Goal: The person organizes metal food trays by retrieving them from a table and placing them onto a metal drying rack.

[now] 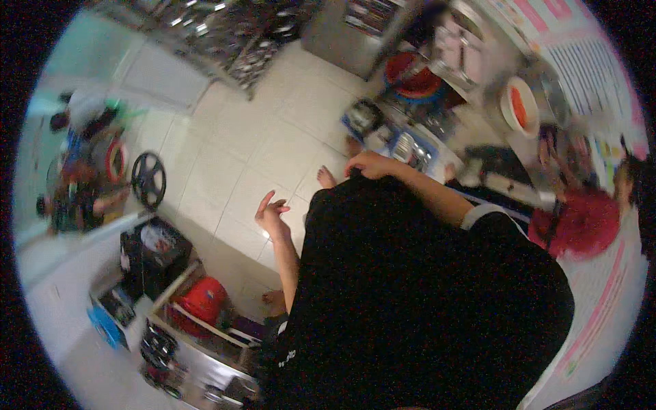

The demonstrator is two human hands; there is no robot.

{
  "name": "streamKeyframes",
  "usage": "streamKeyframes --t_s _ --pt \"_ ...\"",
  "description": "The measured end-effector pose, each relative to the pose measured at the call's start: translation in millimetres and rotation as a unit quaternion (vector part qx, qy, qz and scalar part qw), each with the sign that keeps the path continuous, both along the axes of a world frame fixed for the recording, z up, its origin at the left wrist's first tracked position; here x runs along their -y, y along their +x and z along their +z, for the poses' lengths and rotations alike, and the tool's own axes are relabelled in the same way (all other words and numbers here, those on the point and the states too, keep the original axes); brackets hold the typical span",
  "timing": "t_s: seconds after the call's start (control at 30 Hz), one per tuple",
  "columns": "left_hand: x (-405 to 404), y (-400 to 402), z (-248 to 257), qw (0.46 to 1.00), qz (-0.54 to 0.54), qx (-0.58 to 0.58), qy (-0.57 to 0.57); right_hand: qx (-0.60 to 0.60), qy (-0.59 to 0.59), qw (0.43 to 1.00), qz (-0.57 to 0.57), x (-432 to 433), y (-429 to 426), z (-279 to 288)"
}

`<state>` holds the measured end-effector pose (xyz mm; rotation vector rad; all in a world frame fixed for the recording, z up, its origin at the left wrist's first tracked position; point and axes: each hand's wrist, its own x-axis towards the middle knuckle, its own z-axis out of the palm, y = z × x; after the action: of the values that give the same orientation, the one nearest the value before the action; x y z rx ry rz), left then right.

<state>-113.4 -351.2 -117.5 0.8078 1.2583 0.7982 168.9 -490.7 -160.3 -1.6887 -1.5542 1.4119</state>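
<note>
My left hand (pixel 274 218) is raised above the pale tiled floor (pixel 241 154). It holds nothing, with the index finger stretched out and the others loosely bent. My right hand (pixel 376 165) is at the front edge of my black shirt (pixel 420 287), its curled fingers appearing to pinch the cloth. Part of its grip is hidden. Below the hands a bare foot (pixel 325 177) stands on the tiles. Just beyond my right hand, a blue tray (pixel 433 154) on the floor bears shiny metal ware (pixel 421 154).
Blurred metalware fills a rack (pixel 225 72) at the top. At right are a pale bowl (pixel 530 110) with orange contents, a red basin (pixel 412 77) and a red cloth-like shape (pixel 579 225). At left stand a black spoked wheel (pixel 148 179), a black box (pixel 154 256) and a shelf holding a red object (pixel 205 302).
</note>
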Motion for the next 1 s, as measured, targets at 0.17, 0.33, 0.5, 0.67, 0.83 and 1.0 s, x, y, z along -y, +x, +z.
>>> streamKeyframes --t_s 0.17,0.33,0.5,0.67,0.83,1.0 --pt "-6.5 29.0 -14.9 0.983 -0.171 -0.012 -0.058 0.043 -0.024 0.985 -0.164 59.6 -10.3 36.6" --pt "-27.6 60.7 -9.0 0.949 -0.299 -0.081 -0.058 0.034 -0.088 0.937 -0.337 111.1 2.2 18.1" --pt "-42.6 96.3 -7.4 0.945 -0.31 -0.076 -0.064 0.036 -0.1 0.899 -0.425 149.9 21.0 3.2" --pt "-30.0 128.5 -13.9 0.951 -0.28 -0.072 -0.11 0.026 -0.078 0.9 -0.427 174.5 59.1 -7.4" --pt "3.0 151.8 -16.3 0.953 -0.265 -0.087 -0.116 -0.037 -0.158 0.897 -0.411 198.7 106.7 -8.5" --pt "25.7 179.3 -56.5 0.933 -0.297 -0.139 -0.15 -0.124 -0.262 0.817 -0.499 239.4 143.4 -71.2"
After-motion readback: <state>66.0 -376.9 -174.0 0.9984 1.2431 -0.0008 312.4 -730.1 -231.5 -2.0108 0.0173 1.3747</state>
